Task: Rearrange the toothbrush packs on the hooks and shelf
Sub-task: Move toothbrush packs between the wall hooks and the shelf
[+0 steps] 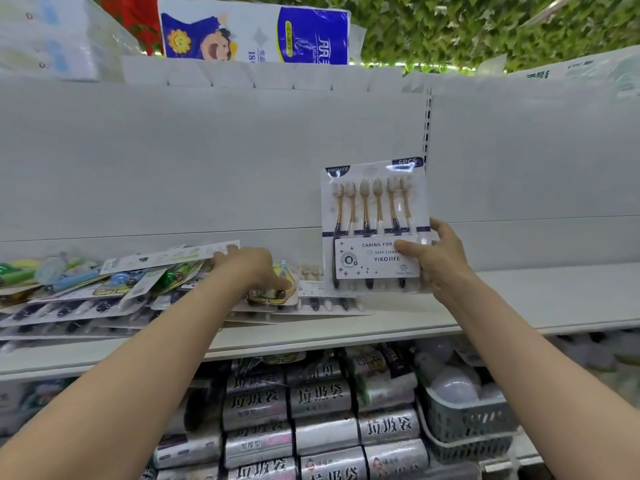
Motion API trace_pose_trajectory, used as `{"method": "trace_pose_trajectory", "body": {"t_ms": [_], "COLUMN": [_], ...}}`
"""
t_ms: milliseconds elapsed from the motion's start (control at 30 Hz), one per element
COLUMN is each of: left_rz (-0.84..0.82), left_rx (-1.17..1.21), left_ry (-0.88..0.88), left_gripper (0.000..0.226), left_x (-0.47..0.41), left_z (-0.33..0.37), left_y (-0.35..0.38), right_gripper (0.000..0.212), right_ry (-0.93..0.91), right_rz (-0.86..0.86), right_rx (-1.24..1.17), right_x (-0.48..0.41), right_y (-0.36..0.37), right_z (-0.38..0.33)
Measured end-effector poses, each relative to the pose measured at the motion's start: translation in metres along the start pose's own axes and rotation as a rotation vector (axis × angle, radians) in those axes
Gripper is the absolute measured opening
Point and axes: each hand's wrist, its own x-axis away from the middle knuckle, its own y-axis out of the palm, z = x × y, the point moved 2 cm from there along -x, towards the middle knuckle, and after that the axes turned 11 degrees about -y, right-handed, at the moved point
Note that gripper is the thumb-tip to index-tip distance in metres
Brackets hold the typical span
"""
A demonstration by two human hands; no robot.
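Note:
My right hand (438, 261) grips a clear six-brush toothbrush pack (370, 216) with gold handles, held upright above the white shelf (519, 299) in front of the back panel. My left hand (254, 268) reaches into a messy pile of toothbrush packs (104, 289) lying flat on the shelf's left half; its fingers curl over the edge of a white pack (166, 258) and its thumb presses on a yellow-backed pack (277, 296). More of the same gold-brush packs (329, 303) lie flat just under the held one. No hooks are visible.
The shelf's right half is bare. Above, a toilet-paper pack (252, 32) stands on the top shelf. Below, silver rolls of bin bags (311, 410) and a grey basket (464, 420) with light bulbs fill the lower shelf.

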Motion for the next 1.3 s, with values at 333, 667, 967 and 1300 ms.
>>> {"method": "trace_pose_trajectory", "body": {"t_ms": [333,667,967,1300], "left_rz": [-0.011,-0.048,0.026,0.080], "left_rx": [0.033,0.080,0.246,0.861], "left_ry": [-0.013,-0.005,0.006,0.051], "left_gripper": [0.072,0.065,0.082,0.038], "left_x": [-0.002,-0.001,0.007,0.016], "left_z": [0.005,0.009,0.010,0.004], "left_y": [-0.001,0.001,0.004,0.024], "right_gripper": [0.063,0.063,0.063,0.062], "right_ry": [-0.023,-0.048,-0.061,-0.079], "right_rz": [0.016,0.028,0.068,0.146], "right_rx": [-0.016,-0.013,-0.044,-0.063], "right_x": [0.005,0.009,0.019,0.030], "right_y": [-0.007,-0.010,-0.014,-0.022], "right_z": [0.000,-0.002,-0.005,-0.012]}}
